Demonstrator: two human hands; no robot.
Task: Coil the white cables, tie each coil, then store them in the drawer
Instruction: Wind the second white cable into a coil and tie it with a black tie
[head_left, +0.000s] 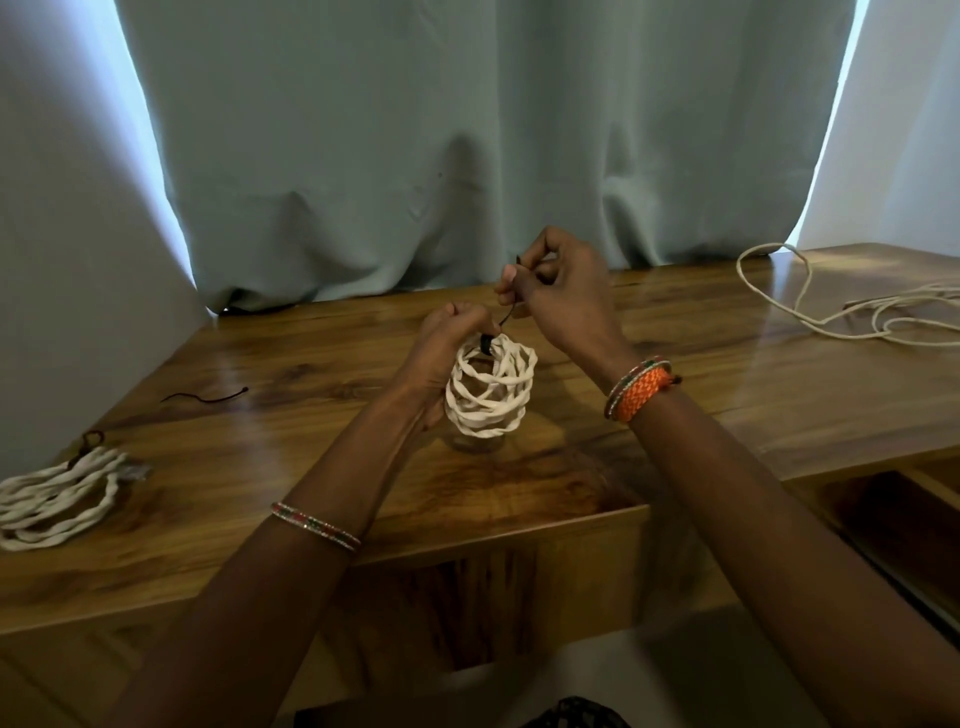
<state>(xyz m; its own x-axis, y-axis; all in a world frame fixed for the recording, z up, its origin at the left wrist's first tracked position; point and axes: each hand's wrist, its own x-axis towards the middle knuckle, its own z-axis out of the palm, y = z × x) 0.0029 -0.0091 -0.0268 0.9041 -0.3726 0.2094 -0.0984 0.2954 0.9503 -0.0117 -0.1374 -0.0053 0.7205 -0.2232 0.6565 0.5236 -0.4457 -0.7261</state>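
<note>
Two hands are on this one tie, so let each do a single job. Your left hand is curled round the top of the white coil, holding it upright just above the wooden surface; keep that grip firm so the loops stay gathered where the black tie crosses them. Your right hand pinches the free end of the tie between thumb and fingers, raised above the coil. You will probably do best to pull that end straight along its own line, away from the coil, until the loops bunch snugly, rather than sideways, which could drag a strand out. Whether the tie is already locked cannot be told from here. One tied coil lies at the left edge of the surface, a spare tie lies near it, and a loose cable waits at the far right. The drawer looks open at your lower right.
</note>
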